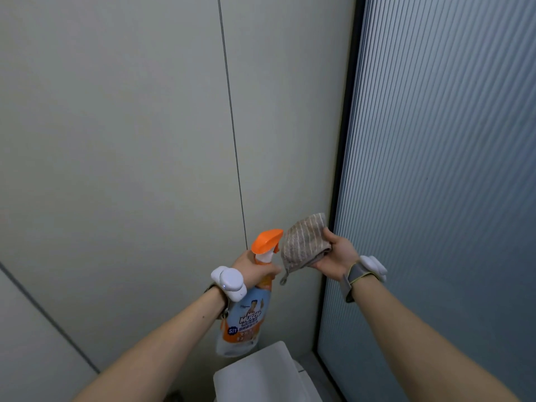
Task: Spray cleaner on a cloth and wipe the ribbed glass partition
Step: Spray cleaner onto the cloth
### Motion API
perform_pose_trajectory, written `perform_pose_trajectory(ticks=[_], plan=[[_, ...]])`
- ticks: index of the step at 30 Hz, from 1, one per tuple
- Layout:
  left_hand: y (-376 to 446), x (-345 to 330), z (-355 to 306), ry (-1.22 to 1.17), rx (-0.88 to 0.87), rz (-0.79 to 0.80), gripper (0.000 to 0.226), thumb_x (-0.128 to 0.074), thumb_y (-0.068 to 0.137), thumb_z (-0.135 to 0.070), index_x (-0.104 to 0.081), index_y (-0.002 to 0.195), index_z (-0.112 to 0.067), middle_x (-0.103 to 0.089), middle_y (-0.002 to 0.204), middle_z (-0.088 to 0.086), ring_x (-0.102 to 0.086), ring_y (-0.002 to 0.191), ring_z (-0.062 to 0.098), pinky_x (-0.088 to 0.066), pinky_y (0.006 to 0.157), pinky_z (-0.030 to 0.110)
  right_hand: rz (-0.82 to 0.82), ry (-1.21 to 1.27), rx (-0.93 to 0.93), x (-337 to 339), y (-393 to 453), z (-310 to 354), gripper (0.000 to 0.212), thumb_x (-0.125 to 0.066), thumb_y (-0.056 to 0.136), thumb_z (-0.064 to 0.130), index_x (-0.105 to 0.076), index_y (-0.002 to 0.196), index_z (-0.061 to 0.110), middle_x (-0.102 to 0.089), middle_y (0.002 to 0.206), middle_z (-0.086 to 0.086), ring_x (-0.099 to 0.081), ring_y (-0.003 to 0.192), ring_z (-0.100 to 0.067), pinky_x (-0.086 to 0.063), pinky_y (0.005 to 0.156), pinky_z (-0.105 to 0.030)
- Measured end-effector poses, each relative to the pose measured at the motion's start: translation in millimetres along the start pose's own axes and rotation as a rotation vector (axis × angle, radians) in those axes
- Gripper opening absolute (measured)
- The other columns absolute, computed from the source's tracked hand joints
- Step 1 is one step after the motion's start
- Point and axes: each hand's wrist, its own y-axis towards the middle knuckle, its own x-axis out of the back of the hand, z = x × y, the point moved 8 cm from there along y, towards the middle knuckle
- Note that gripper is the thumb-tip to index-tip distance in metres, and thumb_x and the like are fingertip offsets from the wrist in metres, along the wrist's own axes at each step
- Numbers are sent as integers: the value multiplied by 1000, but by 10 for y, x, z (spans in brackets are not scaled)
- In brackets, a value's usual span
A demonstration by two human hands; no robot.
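step in hand: spraying. your left hand wraps spray bottle neck, nozzle just beside cloth. right hand pinches folded cloth. ribbed glass partition at right, untouched. next: squeeze trigger, then press cloth to glass.

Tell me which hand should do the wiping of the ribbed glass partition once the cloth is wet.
Right. The right hand already holds the folded beige striped cloth and is beside the blue-grey ribbed glass partition. The left hand is farther away, gripping the orange-capped spray bottle.
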Motion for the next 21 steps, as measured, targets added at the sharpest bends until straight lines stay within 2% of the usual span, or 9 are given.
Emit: perform_pose_trajectory(ticks=[4,7,10,11,16,19,21], plan=[[-44,-9,26,80,-14,-4,25,-67,78,-13,-59,97,1,-59,78,14,-54,72,22,-46,71,36,1,13,3,25,41,-52,52,-29,99,39,-62,102,-2,-67,103,-25,-56,102,-41,-40,86,-59],[-62,-32,11,121,-47,17,20,-66,77,-13,-50,89,-14,-48,75,14,-44,71,20,-38,68,35,22,31,-4,33,67,-87,57,-25,99,41,-62,100,-3,-68,98,-26,-56,101,-41,-37,90,-59],[-59,1,53,136,-40,-8,20,-67,76,-13,-52,88,-9,-48,78,12,-45,73,20,-38,68,34,39,72,-8,45,105,-113,57,-23,100,41,-59,102,-3,-66,100,-26,-53,107,-41,-34,91,-59],[-52,16,77,135,-28,-16,22,-68,76,-13,-54,91,-5,-49,79,12,-46,74,20,-39,68,34,43,81,-11,42,119,-124,57,-23,100,41,-59,102,-3,-65,101,-26,-50,112,-40,-34,91,-59],[-16,35,170,165,-17,22,21,-69,76,-16,-54,91,-19,-55,82,4,-52,76,20,-46,73,34,54,124,-16,34,180,-133,57,-23,100,42,-58,104,-4,-53,125,-21,-41,124,-40,-32,93,-59],[-36,1,207,182,-3,58,22,-70,76,-18,-57,91,-8,-54,79,8,-51,73,20,-44,73,35,49,120,-11,20,202,-142,59,-23,99,44,-56,106,-4,-46,134,-23,-41,124,-42,-33,90,-61],[-41,-11,207,201,8,55,31,-70,76,-19,-57,94,3,-54,78,10,-50,72,20,-43,72,34,48,130,-11,8,212,-152,61,-22,98,46,-56,106,-4,-45,135,-23,-44,119,-42,-35,88,-62]])
